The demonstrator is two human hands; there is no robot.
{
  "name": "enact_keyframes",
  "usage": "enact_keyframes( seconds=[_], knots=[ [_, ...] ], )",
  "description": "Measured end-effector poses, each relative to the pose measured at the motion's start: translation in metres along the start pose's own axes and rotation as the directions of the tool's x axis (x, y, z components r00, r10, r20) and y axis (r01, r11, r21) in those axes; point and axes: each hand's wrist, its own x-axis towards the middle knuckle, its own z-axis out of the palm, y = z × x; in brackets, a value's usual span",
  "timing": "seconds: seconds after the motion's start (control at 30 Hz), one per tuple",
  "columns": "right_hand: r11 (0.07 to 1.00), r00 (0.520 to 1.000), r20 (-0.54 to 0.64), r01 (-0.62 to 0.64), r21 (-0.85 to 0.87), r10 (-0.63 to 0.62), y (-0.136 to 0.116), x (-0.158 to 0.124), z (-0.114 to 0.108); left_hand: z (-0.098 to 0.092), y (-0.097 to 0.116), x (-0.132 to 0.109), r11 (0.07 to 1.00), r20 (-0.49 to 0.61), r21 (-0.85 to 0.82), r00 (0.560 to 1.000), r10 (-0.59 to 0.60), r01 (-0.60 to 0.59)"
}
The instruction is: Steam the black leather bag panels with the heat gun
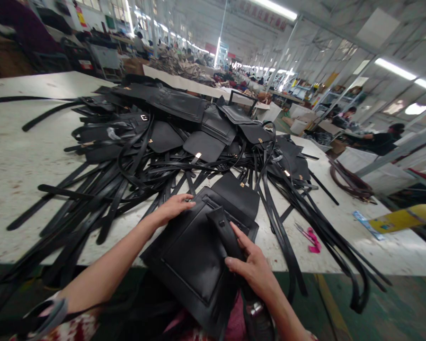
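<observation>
A black leather bag panel (195, 258) lies across the table's near edge, partly over my lap. My left hand (173, 207) rests flat on its upper left corner, fingers stretched out. My right hand (253, 270) grips a black strap (225, 234) that lies over the panel, thumb and fingers closed round it. Above the panel sits a black flap with a gold stud (238, 192).
A big heap of black straps and bag pieces (163, 137) covers the white table (17, 161). Pink scissors (310, 237) lie to the right, near a blue-and-yellow package (394, 220). Long straps hang over the front edge. Other people work at benches far behind.
</observation>
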Motion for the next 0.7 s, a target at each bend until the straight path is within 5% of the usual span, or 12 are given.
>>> enact_keyframes(
  seconds=[0.1,0.2,0.37,0.5,0.7],
  knots=[
    [1.000,1.000,0.015,0.001,0.021,-0.001,0.015,0.005,0.004,-0.031,-0.018,-0.048,0.988,0.041,-0.016,0.987,-0.156,0.156],
    [0.999,1.000,0.006,-0.011,0.037,0.011,0.027,0.009,0.007,-0.049,-0.043,-0.102,0.960,-0.043,-0.145,0.968,-0.247,0.239],
    [0.999,0.999,0.000,-0.036,0.011,0.036,0.021,0.005,0.015,-0.036,-0.078,-0.168,0.885,-0.226,-0.407,0.913,-0.339,0.227],
    [0.995,0.978,0.199,-0.044,-0.090,0.061,-0.006,-0.012,0.026,-0.008,-0.084,-0.179,0.835,-0.191,-0.499,0.909,-0.369,0.234],
    [0.961,0.863,0.453,-0.115,-0.251,0.222,-0.017,-0.019,0.052,0.007,-0.091,-0.164,0.855,-0.186,-0.493,0.940,-0.286,0.163]
  ],
)
